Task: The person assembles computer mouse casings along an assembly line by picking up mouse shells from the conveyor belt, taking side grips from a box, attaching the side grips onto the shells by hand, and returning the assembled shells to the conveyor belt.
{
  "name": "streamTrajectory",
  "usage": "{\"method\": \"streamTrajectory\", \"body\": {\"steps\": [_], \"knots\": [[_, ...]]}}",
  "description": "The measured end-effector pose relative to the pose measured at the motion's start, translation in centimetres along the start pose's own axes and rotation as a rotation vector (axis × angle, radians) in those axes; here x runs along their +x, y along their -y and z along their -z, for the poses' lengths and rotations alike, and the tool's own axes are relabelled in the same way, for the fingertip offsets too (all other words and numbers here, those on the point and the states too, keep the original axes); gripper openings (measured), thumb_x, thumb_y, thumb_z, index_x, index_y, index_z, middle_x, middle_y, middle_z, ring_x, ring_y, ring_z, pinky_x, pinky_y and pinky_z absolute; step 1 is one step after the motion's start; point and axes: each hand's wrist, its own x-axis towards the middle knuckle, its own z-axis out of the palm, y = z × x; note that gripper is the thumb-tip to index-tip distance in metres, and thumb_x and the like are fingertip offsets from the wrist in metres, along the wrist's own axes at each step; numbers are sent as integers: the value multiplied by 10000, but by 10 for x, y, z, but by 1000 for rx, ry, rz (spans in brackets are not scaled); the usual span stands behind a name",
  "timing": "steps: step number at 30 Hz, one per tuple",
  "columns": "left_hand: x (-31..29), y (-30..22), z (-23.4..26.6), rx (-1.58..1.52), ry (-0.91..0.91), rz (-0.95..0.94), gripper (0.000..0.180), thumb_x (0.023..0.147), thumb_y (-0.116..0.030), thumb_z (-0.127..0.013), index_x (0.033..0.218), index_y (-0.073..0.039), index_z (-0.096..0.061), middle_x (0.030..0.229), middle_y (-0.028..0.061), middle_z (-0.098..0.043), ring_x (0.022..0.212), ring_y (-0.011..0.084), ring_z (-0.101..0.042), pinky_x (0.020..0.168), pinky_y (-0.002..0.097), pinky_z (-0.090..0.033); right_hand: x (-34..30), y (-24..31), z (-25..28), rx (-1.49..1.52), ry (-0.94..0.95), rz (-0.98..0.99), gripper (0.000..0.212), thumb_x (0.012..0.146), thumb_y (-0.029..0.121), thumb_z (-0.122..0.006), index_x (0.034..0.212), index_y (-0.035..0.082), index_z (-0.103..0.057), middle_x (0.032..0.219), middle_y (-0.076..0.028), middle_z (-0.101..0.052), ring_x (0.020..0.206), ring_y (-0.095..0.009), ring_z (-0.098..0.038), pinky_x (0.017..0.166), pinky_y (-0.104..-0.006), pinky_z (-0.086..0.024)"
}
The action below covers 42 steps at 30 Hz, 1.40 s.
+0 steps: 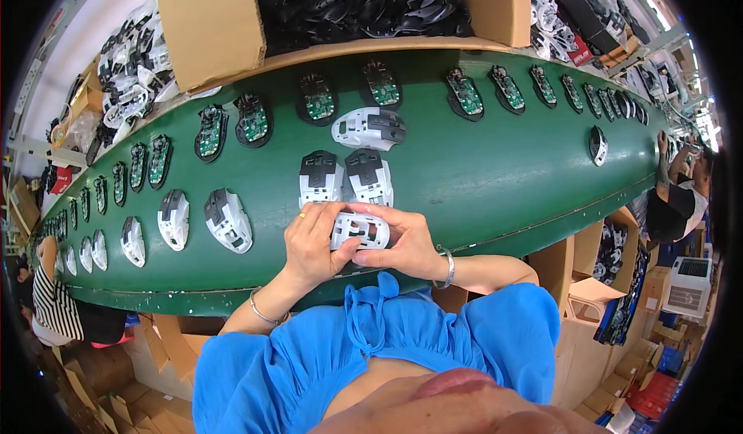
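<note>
Near the front edge of the green work surface (433,186), my left hand (313,239) and my right hand (409,242) both grip a white plastic mouse shell (370,231) with cut-out openings. Its left end is pinched by the left fingers and thumb, its right end by the right ones. Just beyond my hands two white-and-black mouse shells, a left one (320,174) and a right one (370,172), lie side by side. Another such shell (364,128) rests crosswise behind them.
Mouse bases with green circuit boards (253,119) line the far side. More white-and-black shells (228,221) lie to the left; one (598,146) lies far right. A cardboard box (209,24) of black plastic parts (364,8) stands behind. People (681,194) sit at both ends.
</note>
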Motion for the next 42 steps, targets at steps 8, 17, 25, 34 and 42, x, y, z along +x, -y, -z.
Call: {"method": "streamTrajectory", "body": {"steps": [8,17,25,34,42], "knots": [[30,3,-1,-422,-12,122,710,805,-533,-588,1228,24,-469,1231,210,-482,1137,373,-463,955,423,-379,19,51,42,-320,-68,162,637,630,26,-809,1207,-35,-545,1184,-105,-580,1068,-158,-553,938,-303,-444],[28,-2,-34,107,289,-158,540,787,-444,-635,1226,-148,-529,1269,210,-451,1241,402,-357,1028,529,-289,-41,83,219,-758,-1359,545,548,762,162,-727,1200,-82,-506,1083,-146,-609,942,-199,-592,848,-318,-456],[11,50,-2,195,395,-279,401,749,-400,-672,1076,-177,-607,1325,137,-441,1277,340,-357,1059,479,-277,-73,76,222,-1581,-1380,-366,596,638,372,-755,1152,113,-598,1075,-161,-629,1038,-301,-566,981,-403,-349],[3,106,72,261,304,-62,213,762,-204,-686,947,-101,-663,1249,128,-527,1265,329,-390,1064,485,-261,123,148,142,-1406,-696,593,211,824,205,-638,958,45,-672,823,-122,-681,735,-198,-660,687,-275,-495],[71,37,-17,102,73,-96,558,761,-242,-698,1230,-30,-483,1241,188,-496,1166,343,-464,999,425,-369,269,153,199,-1533,-999,-118,431,681,352,-724,972,37,-685,1019,-206,-649,1011,-347,-607,863,-416,-484]]}}
